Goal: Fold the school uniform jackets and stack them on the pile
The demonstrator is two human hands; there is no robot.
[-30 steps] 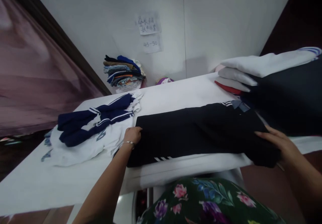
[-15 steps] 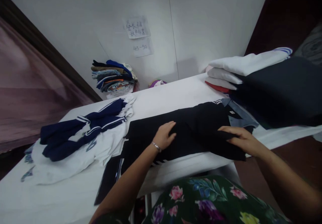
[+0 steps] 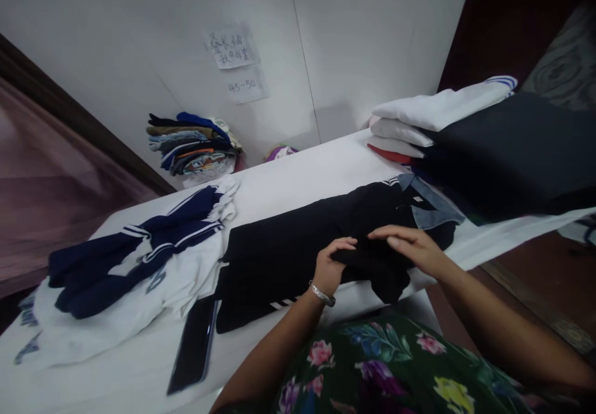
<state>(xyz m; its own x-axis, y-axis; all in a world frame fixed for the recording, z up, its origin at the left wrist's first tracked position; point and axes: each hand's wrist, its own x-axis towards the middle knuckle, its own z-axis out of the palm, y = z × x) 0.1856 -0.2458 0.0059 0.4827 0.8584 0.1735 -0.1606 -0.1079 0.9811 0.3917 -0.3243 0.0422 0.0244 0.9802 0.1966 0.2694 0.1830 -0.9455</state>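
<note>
The black cloth top [image 3: 274, 249] lies along the white counter [image 3: 298, 181]. Its left part is flat. Its right part is bunched up and droops at the front. White stripes show at two edges.

The left hand [image 3: 329, 268] has moved from the black garment's [image 3: 274, 249] left end to its middle, and the right hand [image 3: 414, 249] has come in beside it, drawing the near right part inward. More blue cloth [image 3: 435, 209] shows, and the phone [image 3: 193, 346] is now uncovered by the left arm.
</note>
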